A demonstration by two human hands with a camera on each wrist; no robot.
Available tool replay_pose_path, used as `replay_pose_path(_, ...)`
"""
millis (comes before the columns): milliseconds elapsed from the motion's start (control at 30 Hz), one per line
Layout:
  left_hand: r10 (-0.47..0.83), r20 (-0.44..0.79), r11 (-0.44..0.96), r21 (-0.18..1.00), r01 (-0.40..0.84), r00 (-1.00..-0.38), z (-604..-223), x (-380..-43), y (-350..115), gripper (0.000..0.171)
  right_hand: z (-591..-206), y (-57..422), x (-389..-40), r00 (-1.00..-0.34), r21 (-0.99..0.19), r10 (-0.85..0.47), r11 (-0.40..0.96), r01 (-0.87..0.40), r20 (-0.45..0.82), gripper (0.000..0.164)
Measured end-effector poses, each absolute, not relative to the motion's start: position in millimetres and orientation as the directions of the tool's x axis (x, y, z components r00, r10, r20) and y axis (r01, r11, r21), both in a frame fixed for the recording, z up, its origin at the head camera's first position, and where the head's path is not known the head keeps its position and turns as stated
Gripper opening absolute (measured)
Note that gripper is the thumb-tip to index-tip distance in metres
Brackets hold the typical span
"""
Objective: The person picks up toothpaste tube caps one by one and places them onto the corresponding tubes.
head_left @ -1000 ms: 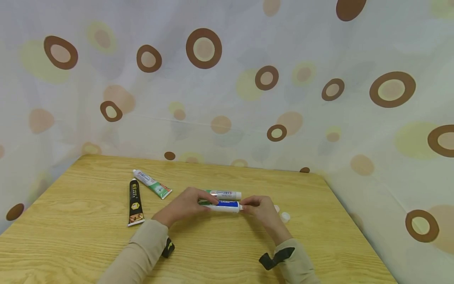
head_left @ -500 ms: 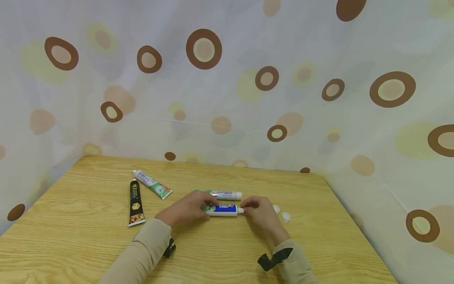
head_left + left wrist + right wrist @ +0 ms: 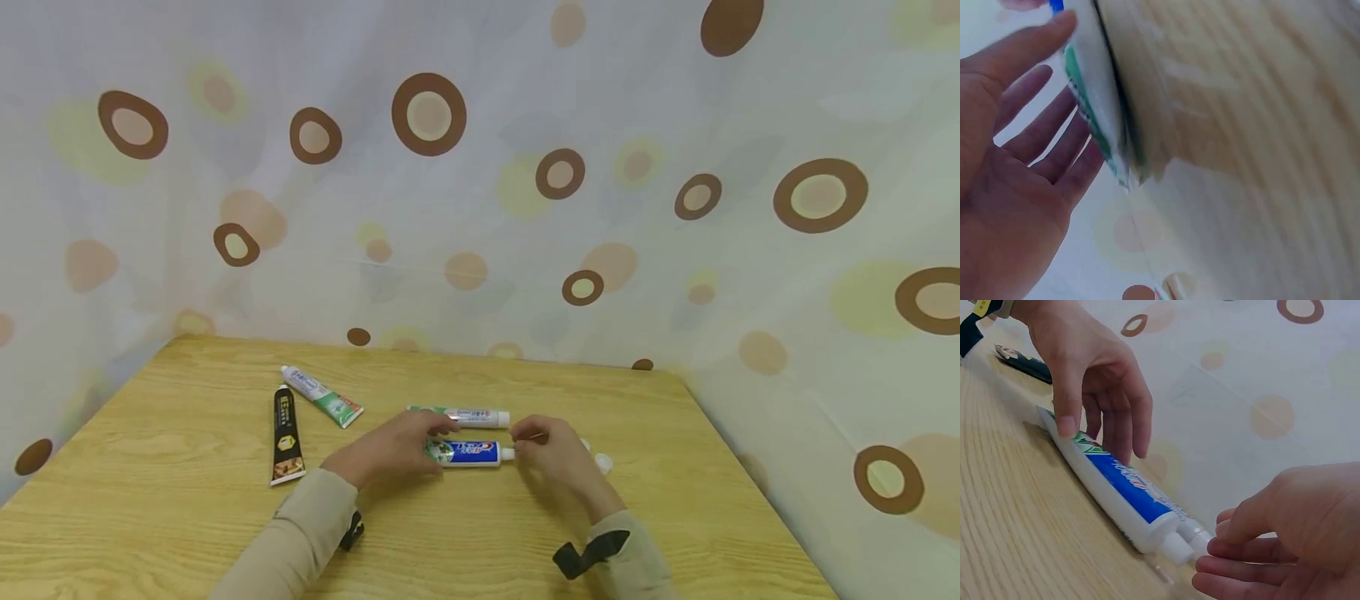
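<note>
A blue, white and green toothpaste tube (image 3: 472, 453) lies across the table, its white cap (image 3: 508, 454) on and pointing right. My left hand (image 3: 397, 447) is around its tail end. In the left wrist view, the thumb is at the tube's (image 3: 1094, 81) near edge and the fingers extend loosely behind it. Beside the cap is my right hand (image 3: 558, 454); in the right wrist view its fingers (image 3: 1241, 565) are loosely bent and hold nothing visible. Just behind lies a second toothpaste tube (image 3: 480, 417), white and green, parallel to the first.
At the left of the wooden table (image 3: 420, 542) lie a black toothpaste tube (image 3: 287, 437) and another white and green tube (image 3: 322, 395). Small white loose caps (image 3: 603, 463) sit beyond my right hand. A spotted cloth (image 3: 480, 208) hangs behind the table.
The blue toothpaste tube has come down and slightly toward me, its label now more upward. My right fingers, which pinched the cap, have let go. My left hand's hold has loosened.
</note>
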State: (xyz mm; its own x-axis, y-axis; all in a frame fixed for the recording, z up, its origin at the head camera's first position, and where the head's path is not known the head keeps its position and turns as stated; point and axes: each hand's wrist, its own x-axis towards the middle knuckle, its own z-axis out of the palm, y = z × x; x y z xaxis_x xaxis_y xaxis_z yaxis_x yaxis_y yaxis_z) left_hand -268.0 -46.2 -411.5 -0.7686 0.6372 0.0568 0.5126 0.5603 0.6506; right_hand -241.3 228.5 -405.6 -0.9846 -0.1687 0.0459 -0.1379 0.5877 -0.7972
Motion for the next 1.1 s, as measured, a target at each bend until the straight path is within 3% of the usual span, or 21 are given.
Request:
replay_pose_path(133,0.593,0.081,0.541,0.698,0.47,-0.801,-404.1,-266.9,-57.4,0.049,-397.2,236.9,-237.9,-0.987,-0.839,-0.141,0.525,-0.143,0.08,0.016)
replay_pose_path(300,0.526,0.147,0.573,0.667,0.477,-0.838,-392.1,-263.9,-81.2,0.044,-388.3,252.3,-235.8,-0.987,-0.845,-0.064,0.511,-0.159,0.147,0.016)
replay_pose_path(633,0.358,0.242,0.663,0.614,0.428,-0.902,-372.6,-255.4,-127.9,0.04,-386.1,281.6,-231.7,-0.97,-0.733,0.061,0.666,-0.136,0.235,0.019)
replay_pose_path(933,0.121,0.236,0.726,0.641,0.248,-0.964,-367.2,-242.7,-161.3,0.043,-390.0,293.7,-229.8,-0.98,-0.66,0.053,0.745,-0.09,0.193,0.021)
replay_pose_path(1100,-0.011,0.163,0.72,0.686,0.105,-0.987,-375.3,-236.9,-178.0,0.045,-394.5,293.6,-229.4,-0.992,-0.626,0.035,0.778,-0.05,0.122,0.025)
